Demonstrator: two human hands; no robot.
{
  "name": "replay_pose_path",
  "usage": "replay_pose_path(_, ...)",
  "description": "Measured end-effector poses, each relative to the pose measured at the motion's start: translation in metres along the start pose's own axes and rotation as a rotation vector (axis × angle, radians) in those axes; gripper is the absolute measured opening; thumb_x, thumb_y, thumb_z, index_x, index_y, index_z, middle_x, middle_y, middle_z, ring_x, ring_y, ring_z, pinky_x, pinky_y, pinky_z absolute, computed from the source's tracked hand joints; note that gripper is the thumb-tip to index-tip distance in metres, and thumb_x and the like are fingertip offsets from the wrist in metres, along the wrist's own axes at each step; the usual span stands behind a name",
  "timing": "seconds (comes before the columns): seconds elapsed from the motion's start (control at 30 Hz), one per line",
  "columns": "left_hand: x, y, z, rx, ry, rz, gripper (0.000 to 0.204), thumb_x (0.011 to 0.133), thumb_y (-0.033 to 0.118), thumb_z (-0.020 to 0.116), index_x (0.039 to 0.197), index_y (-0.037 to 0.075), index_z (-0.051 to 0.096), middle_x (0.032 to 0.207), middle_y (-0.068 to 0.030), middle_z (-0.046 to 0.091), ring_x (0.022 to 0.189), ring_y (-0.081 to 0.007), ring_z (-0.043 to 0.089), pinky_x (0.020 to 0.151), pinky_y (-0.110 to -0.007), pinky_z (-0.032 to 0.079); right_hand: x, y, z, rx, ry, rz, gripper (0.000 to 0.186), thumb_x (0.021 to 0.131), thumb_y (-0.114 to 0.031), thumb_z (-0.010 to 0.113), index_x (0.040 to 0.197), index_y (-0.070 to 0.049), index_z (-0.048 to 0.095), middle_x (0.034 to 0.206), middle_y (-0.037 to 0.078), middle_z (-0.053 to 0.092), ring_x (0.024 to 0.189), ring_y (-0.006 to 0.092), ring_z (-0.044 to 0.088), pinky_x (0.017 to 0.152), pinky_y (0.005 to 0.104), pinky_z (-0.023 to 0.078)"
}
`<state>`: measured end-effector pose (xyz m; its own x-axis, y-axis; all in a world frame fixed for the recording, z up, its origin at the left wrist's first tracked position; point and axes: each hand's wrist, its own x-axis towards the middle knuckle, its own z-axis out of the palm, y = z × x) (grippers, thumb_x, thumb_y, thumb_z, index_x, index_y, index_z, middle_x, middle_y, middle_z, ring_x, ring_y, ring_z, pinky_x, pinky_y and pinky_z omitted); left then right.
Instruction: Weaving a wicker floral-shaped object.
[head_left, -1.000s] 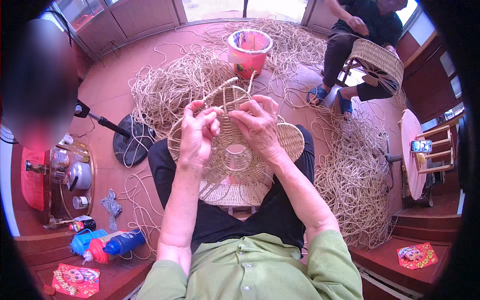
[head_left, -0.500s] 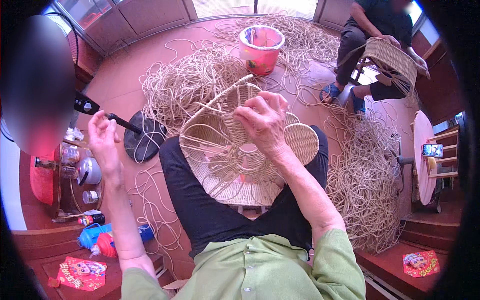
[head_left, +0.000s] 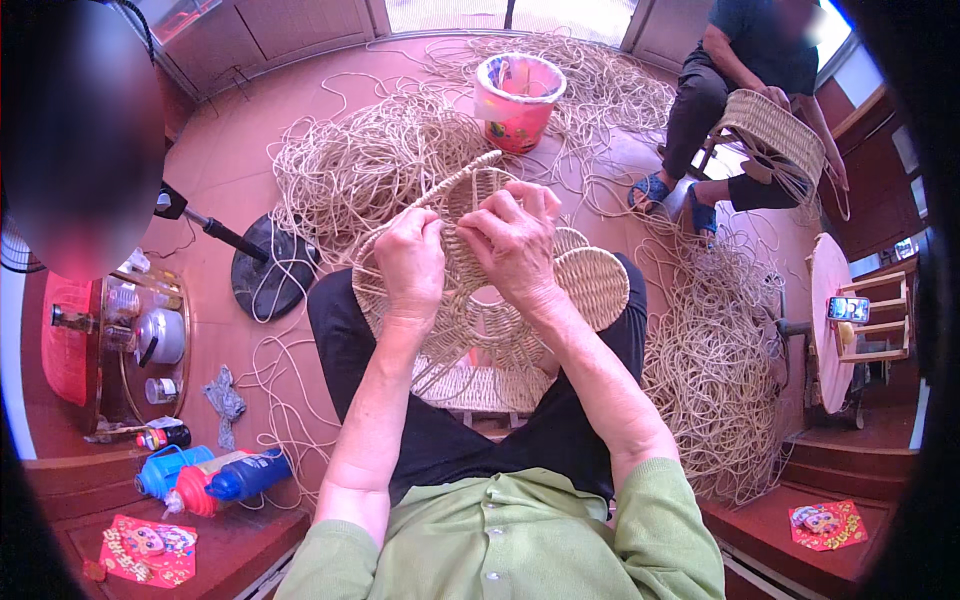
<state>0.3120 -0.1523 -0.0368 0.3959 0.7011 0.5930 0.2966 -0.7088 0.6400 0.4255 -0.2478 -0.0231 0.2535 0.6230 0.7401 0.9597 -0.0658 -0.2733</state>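
Note:
A half-woven straw basket with rounded, petal-like lobes rests between my knees, loose strands crossing its middle. My left hand is closed at the basket's far left rim, thumb and fingertips pinched together on a thin straw cord. Just to its right, my right hand is over the far inner lobe. Its thumb and index finger are pinched at the weave, with the other fingers curled, and my knuckles hide most of the cord there. The two hands are close together but apart.
Big heaps of loose straw cord lie beyond my knees and to the right. A pink bucket stands ahead. At the far right a seated person holds another woven basket. Flasks lie at left, near a black round stand base.
My left hand, open in the air at the left before, has come across to the basket rim and closed. The right hand stays at nearly the same spot on the weave.

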Motion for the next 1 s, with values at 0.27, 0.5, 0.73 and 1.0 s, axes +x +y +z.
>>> replay_pose_path(0.27, -0.003, 0.021, 0.004, -0.212, -0.075, -0.411, 0.020, 0.089, 0.001, 0.059, 0.109, 0.000, 0.057, 0.092, -0.0181, 0.070, 0.086, -0.0281, 0.069, 0.077, -0.038, 0.052, 0.029, -0.011, -0.018, -0.162, -0.194, -0.085, 0.013, 0.080, -0.018, 0.068, 0.092, -0.012, 0.066, 0.074, 0.000, 0.064, 0.089, 0.0229, 0.063, 0.083, 0.0405, 0.044)
replay_pose_path(0.5, -0.012, 0.046, -0.003, -0.578, -0.039, -0.529, 0.013, 0.096, 0.004, 0.054, 0.109, 0.002, 0.057, 0.085, -0.0089, 0.067, 0.067, -0.0124, 0.063, 0.053, -0.028, 0.051, 0.043, -0.009, -0.028, 0.033, -0.650, 0.028, 0.016, 0.084, -0.018, 0.058, 0.083, -0.005, 0.067, 0.070, 0.018, 0.067, 0.072, 0.0362, 0.069, 0.070, 0.0463, 0.052)
replay_pose_path(0.73, -0.020, 0.037, -0.003, -0.406, 0.110, -0.278, 0.016, 0.096, 0.002, 0.053, 0.111, 0.002, 0.055, 0.097, -0.0076, 0.062, 0.078, -0.0101, 0.061, 0.059, -0.025, 0.059, 0.045, -0.048, -0.047, -0.217, -0.517, -0.088, 0.014, 0.078, -0.018, 0.064, 0.083, -0.005, 0.069, 0.070, 0.012, 0.070, 0.069, 0.0278, 0.071, 0.062, 0.0408, 0.055)
replay_pose_path(1.0, -0.016, 0.054, -0.001, -0.795, 0.148, -0.564, 0.027, 0.091, -0.004, 0.061, 0.111, 0.004, 0.045, 0.097, -0.0136, 0.063, 0.073, -0.0149, 0.064, 0.044, -0.026, 0.059, -0.002, -0.009, -0.064, -0.094, -0.293, 0.062, 0.020, 0.087, -0.023, 0.064, 0.073, -0.010, 0.060, 0.066, 0.011, 0.061, 0.070, 0.0306, 0.065, 0.063, 0.0434, 0.049)
